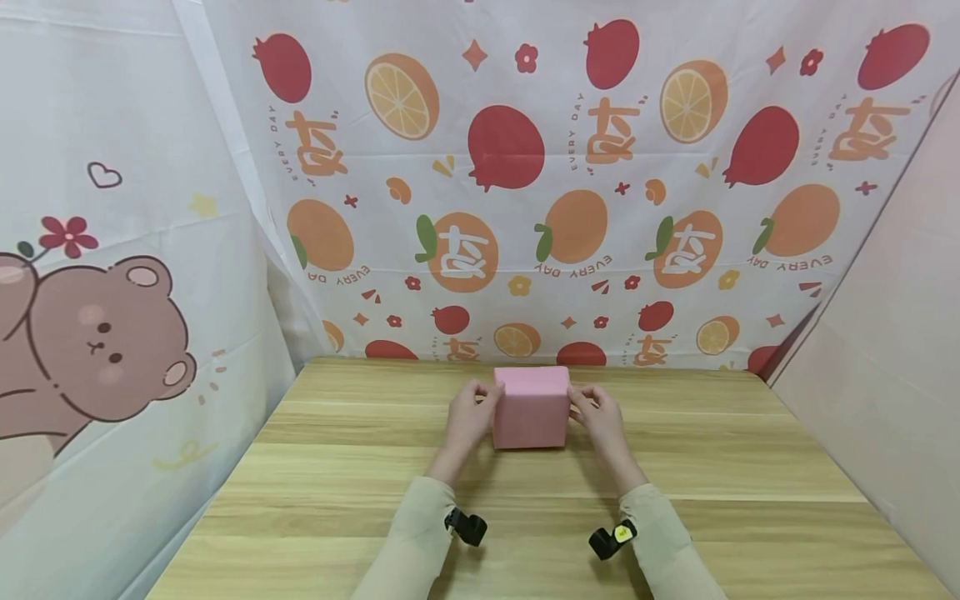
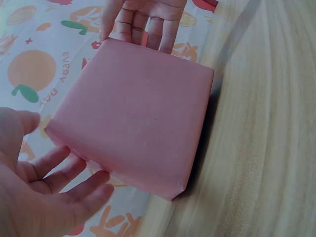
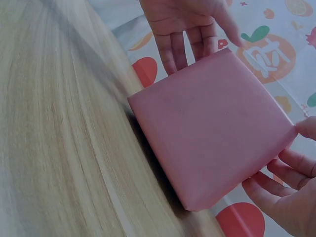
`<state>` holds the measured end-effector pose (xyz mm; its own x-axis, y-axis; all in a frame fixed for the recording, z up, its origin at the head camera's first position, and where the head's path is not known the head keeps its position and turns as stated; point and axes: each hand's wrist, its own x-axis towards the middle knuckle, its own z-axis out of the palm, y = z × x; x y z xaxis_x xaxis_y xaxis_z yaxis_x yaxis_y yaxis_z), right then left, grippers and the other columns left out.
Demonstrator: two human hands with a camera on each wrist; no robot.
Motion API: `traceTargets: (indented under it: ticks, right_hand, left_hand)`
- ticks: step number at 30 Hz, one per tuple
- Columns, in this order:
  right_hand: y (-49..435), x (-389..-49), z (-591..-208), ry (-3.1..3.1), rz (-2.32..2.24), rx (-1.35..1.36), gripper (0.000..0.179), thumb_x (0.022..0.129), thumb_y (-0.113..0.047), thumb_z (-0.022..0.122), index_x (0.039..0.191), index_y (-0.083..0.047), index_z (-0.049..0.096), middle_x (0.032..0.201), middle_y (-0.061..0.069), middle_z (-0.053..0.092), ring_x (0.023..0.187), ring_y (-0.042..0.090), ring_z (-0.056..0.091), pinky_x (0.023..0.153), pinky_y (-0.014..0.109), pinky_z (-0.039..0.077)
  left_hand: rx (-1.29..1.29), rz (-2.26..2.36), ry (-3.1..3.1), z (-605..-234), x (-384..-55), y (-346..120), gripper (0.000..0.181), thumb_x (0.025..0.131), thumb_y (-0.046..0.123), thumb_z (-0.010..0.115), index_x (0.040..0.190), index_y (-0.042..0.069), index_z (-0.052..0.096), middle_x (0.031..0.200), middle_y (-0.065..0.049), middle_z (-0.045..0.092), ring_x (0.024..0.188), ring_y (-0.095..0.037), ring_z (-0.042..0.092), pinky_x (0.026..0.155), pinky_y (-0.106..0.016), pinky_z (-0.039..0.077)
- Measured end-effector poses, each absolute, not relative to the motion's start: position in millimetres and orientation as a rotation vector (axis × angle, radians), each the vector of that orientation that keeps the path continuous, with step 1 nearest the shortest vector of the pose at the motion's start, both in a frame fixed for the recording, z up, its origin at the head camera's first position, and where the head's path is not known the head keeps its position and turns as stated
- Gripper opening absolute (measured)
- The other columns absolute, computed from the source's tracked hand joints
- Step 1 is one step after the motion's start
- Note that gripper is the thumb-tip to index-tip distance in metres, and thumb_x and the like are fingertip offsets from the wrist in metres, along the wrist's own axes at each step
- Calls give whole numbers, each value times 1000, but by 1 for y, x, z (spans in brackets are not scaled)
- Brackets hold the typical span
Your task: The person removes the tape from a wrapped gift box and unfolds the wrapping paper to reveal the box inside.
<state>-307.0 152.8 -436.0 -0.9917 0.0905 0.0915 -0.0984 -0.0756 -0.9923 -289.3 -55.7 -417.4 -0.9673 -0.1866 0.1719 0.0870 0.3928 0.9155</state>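
Note:
A pink box [image 1: 531, 417] with plain sides stands near the back of the wooden table, between the two hands. At its left side is the left hand [image 1: 472, 410]; in the left wrist view its fingers [image 2: 88, 190] touch the side of the box while the thumb stands off from the corner. The right hand [image 1: 598, 410] is at the opposite side. Its thumb touches a corner of the box in the right wrist view, and its loosely bent fingers [image 3: 264, 190] lie along the side. The back of the box is hidden in the head view.
Behind the table hangs a white cloth [image 1: 510, 67] printed with fruit. A cloth with a bear [image 1: 112, 342] hangs at the left, and a pale wall [image 1: 877, 350] stands at the right. The wooden tabletop [image 1: 315, 517] spreads around both forearms. Each sleeve carries a small black camera [image 1: 467, 527].

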Motion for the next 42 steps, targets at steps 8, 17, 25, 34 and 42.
traceTargets:
  ticks: [8, 17, 25, 34, 42]
  right_hand:
    - [157, -305, -435, -2048, 2227, 71, 31, 82, -9, 62, 103, 10, 49, 109, 11, 52, 89, 5, 60, 83, 26, 51]
    - [162, -309, -442, -2113, 2122, 169, 46, 78, 2, 63, 119, 2, 42, 109, 12, 56, 92, 7, 59, 77, 18, 50]
    - [169, -314, -451, -2300, 1789, 357, 54, 76, 7, 62, 125, -8, 44, 107, 18, 56, 100, 25, 59, 87, 29, 49]
    - [182, -309, -448, -2528, 1287, 565, 36, 78, -3, 64, 112, -9, 53, 95, 6, 63, 91, 17, 61, 84, 32, 50]
    - [186, -300, -441, -2612, 999, 711, 28, 77, -11, 68, 102, -16, 56, 95, -3, 65, 91, 12, 61, 82, 32, 51]
  left_hand:
    - [81, -1630, -2330, -420, -289, -56, 22, 77, 30, 67, 83, 10, 61, 90, -5, 67, 77, -14, 63, 60, -25, 49]
    - [-60, -1829, -2274, -426, -295, -56, 39, 70, 3, 70, 106, 6, 55, 99, -12, 62, 89, -25, 64, 71, -26, 53]
    - [-211, -1738, -2381, -430, -298, -59, 55, 67, -6, 70, 116, 11, 53, 97, -14, 59, 88, -29, 61, 71, -32, 53]
    - [-513, -1328, -2573, -435, -298, -75, 35, 75, 14, 71, 104, 15, 52, 90, -5, 62, 89, -26, 61, 76, -35, 49]
    - [-742, -973, -2569, -437, -295, -86, 29, 75, 19, 72, 96, 17, 52, 88, 0, 65, 85, -18, 64, 77, -33, 49]
